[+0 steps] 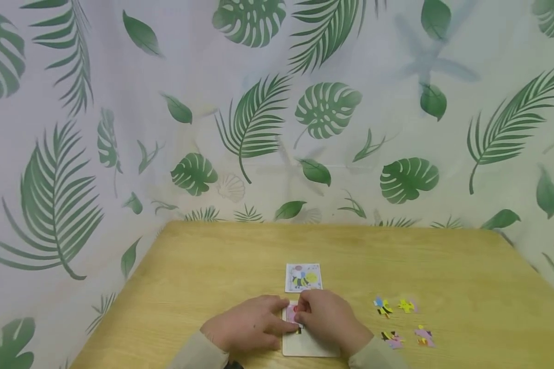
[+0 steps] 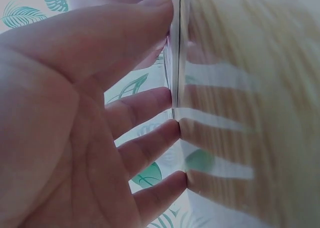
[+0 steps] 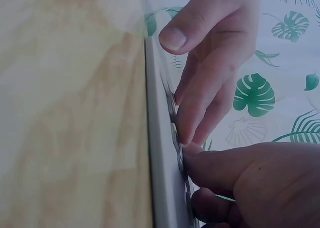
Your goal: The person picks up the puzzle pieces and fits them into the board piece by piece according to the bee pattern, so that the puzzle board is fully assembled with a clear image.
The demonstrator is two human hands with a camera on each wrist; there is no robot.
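A pale puzzle board (image 1: 311, 349) lies on the table, with pink, red and black-and-yellow puzzle pieces (image 1: 292, 313) at its upper left. My left hand (image 1: 251, 324) has its fingers spread along the board's left side, index fingertip resting on the pieces. In the left wrist view, the thumb (image 2: 135, 25) is at the board and the other fingertips touch the table. From the right, my right hand (image 1: 330, 319) reaches over the board, its thumb and curled fingers pinching a puzzle piece at the surface. That piece is mostly hidden by the fingers.
A square picture card (image 1: 303, 270) with a bee lies just beyond the board. Several loose puzzle pieces (image 1: 384, 306) are scattered on the wooden table (image 1: 221, 261) to the right. A leaf-patterned curtain (image 1: 268, 128) hangs behind the table and along its left side.
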